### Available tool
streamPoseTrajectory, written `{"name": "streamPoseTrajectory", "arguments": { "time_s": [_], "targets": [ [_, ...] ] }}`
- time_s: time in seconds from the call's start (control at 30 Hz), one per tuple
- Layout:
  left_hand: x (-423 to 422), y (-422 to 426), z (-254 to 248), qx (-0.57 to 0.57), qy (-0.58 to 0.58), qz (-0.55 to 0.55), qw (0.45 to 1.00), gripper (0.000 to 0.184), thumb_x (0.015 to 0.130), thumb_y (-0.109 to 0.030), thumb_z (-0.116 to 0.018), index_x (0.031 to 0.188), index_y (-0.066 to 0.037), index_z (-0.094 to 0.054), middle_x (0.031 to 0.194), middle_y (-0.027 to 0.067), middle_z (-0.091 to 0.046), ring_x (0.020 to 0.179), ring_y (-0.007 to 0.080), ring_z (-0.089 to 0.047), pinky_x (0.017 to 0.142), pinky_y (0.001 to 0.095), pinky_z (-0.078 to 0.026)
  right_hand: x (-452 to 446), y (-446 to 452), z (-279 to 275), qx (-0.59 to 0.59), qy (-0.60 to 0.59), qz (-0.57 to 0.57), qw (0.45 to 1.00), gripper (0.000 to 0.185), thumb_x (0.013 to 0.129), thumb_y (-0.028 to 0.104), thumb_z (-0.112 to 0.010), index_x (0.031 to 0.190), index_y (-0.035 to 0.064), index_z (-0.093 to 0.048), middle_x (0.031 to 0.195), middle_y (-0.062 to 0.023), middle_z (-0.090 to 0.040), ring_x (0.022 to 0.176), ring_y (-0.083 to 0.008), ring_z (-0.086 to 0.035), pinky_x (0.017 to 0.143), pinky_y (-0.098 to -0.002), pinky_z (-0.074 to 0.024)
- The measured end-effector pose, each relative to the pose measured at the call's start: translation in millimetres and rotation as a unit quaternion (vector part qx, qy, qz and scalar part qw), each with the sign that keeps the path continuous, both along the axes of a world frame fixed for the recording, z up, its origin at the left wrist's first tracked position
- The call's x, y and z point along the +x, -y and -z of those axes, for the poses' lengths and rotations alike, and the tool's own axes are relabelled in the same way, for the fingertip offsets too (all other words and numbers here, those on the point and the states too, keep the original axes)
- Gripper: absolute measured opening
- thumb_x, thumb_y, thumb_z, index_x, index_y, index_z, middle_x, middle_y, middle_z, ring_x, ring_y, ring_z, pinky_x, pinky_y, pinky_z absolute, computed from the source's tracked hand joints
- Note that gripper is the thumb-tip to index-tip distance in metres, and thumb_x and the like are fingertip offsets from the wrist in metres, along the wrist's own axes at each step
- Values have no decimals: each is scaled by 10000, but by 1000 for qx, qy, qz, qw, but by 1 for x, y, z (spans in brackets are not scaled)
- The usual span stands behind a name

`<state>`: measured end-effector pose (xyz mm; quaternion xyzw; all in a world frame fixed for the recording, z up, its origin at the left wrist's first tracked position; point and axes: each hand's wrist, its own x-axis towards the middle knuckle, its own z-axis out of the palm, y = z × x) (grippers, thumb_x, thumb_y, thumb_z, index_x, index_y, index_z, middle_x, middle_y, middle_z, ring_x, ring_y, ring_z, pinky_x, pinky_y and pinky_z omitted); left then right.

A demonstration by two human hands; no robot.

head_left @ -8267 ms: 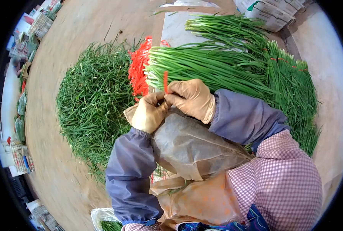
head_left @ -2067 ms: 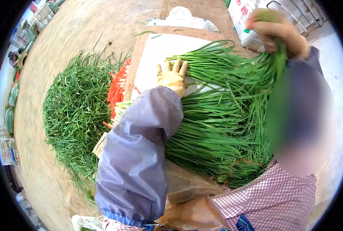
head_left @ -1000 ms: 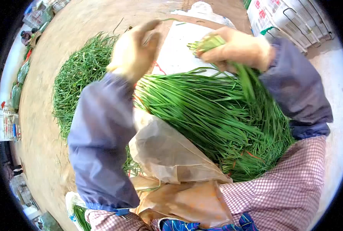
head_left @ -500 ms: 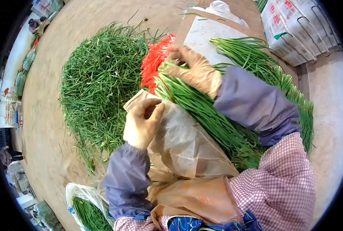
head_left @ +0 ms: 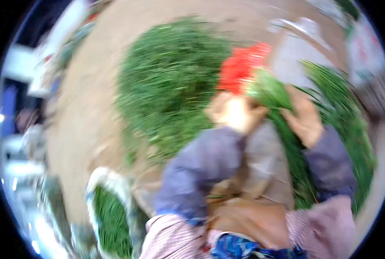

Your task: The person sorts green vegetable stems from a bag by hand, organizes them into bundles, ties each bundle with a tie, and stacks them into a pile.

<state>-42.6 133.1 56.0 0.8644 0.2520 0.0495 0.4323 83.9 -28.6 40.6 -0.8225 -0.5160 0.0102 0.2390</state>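
A bunch of green chives (head_left: 270, 90) with pale cut ends lies in front of me, beside a heap of red ties (head_left: 242, 67). My left hand (head_left: 233, 112) is by the bunch's near-left side, just below the ties; motion blur and glare hide how its fingers are bent. Along the bunch's right side, my right hand (head_left: 305, 115) rests against the leaves with thumb and fingers apart. A translucent plastic sheet (head_left: 266, 151) covers my lap below both hands, above a brown apron (head_left: 248, 216).
A large loose heap of chives (head_left: 171, 86) spreads on the floor to the left. More chives (head_left: 339, 99) lie at right near a white board (head_left: 294, 56). A white bag (head_left: 108, 177) of chives stands at lower left. Printed white sacks (head_left: 365, 52) stand at the far right.
The view has swung left and blurred. My right hand has moved off the bunch's cut ends to its right side. My left hand has come from the plastic sheet's edge to the bunch.
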Motion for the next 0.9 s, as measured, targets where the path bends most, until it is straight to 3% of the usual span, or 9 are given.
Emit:
{"name": "streamPoseTrajectory", "arguments": {
  "time_s": [0.13, 0.17, 0.3, 0.37, 0.47, 0.53, 0.67, 0.83, 0.9],
  "targets": [
    [-8, -8, 12, -16, -19, -41, 999, 223, 752, -249, -681, 850, -55, -730, 756, 167, -695, 700, 265, -681, 689, 387, -537, -3, 5, 27, 25, 32, 1, 999, 631, 861, 65, -595, 1443, 38, -353, 1363, -219, -475, 1229, -382, -464, 1042, -443, -376],
    [-5, -4, 23, -66, 17, -58, 996, 204, 744, -201, -689, 841, -24, -718, 755, 171, -694, 702, 272, -681, 697, 395, -538, 1, 8, 36, 46, 86, -19, 995, 629, 895, 98, -584, 1464, 48, -320, 1381, -220, -454, 1226, -388, -458, 1055, -435, -361],
    [-16, -2, 26, -60, 78, -77, 992, 200, 752, -176, -684, 851, -4, -710, 759, 163, -696, 709, 268, -683, 693, 383, -540, 10, 12, 37, 37, -25, 2, 999, 610, 943, 213, -568, 1469, 47, -307, 1371, -231, -453, 1240, -379, -453, 1068, -421, -344],
    [-16, -7, 35, -83, 121, -85, 986, 202, 768, -176, -682, 873, -7, -713, 772, 157, -702, 713, 258, -685, 698, 373, -542, 14, 5, 37, 28, -13, -8, 999, 666, 910, 324, -612, 1445, 31, -344, 1345, -238, -477, 1245, -379, -452, 1062, -431, -348],
    [-42, -15, -34, -79, 25, -31, 996, 209, 806, -178, -666, 923, -12, -717, 804, 135, -711, 733, 221, -686, 718, 345, -543, 21, 9, 28, -7, 41, -24, 999, 728, 838, 364, -671, 1411, 17, -387, 1321, -241, -499, 1228, -391, -461, 1048, -446, -353],
    [-38, -7, 3, -139, 59, -37, 988, 218, 849, -188, -640, 967, -23, -721, 856, 108, -720, 774, 174, -678, 746, 304, -540, 11, 4, 5, -43, 41, 3, 998, 742, 768, 333, -705, 1373, 10, -424, 1291, -239, -519, 1195, -402, -475, 1027, -468, -361],
    [-39, -3, -18, -159, -23, 20, 987, 270, 851, -248, -679, 1007, -33, -720, 928, 103, -721, 832, 168, -667, 791, 302, -517, 1, 12, -4, -51, -32, 34, 998, 747, 789, 362, -704, 1375, -1, -417, 1333, -225, -494, 1261, -370, -445, 1080, -420, -344],
    [-34, 7, -13, -60, 5, 74, 995, 263, 826, -262, -720, 952, -32, -717, 915, 104, -701, 862, 210, -664, 778, 303, -508, -36, 16, 12, -85, 112, 30, 990, 826, 824, 316, -662, 1456, -30, -258, 1436, -237, -368, 1336, -383, -349, 1128, -417, -271],
    [-29, 8, -17, 44, 91, 164, 981, 209, 799, -220, -724, 902, -39, -712, 946, 99, -681, 910, 251, -646, 805, 334, -499, -42, 11, 27, -118, 98, 65, 986, 841, 845, 364, -611, 1471, -27, -209, 1463, -240, -328, 1349, -391, -328, 1129, -468, -238]
  ]
}}
